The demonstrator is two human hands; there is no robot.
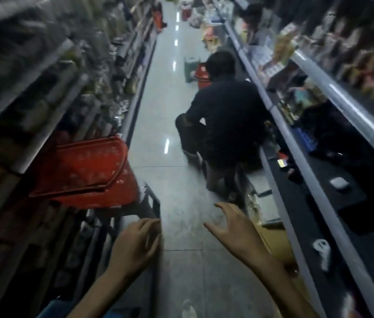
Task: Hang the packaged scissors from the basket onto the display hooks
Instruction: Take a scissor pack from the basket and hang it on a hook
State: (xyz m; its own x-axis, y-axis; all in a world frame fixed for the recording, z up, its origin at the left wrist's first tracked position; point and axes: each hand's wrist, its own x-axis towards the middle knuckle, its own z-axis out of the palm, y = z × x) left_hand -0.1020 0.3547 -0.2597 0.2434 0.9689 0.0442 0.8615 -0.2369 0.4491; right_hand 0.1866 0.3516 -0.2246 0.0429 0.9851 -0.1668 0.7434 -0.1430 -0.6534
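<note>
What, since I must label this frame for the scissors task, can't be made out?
Head view:
- Red basket: contents blurred, seen side-on; no scissors discernible.
- Left shelves: motion blur; goods and hooks unreadable.
- Left hand: whether it grips the dark stand below the basket is unclear.
- Crouching person: their body hides their hands and the shelf before them.
- White item on right lower shelf: too blurred to name.

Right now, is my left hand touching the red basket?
Apart. The head view shows the left hand below the basket, with a dark stand between them.
</note>
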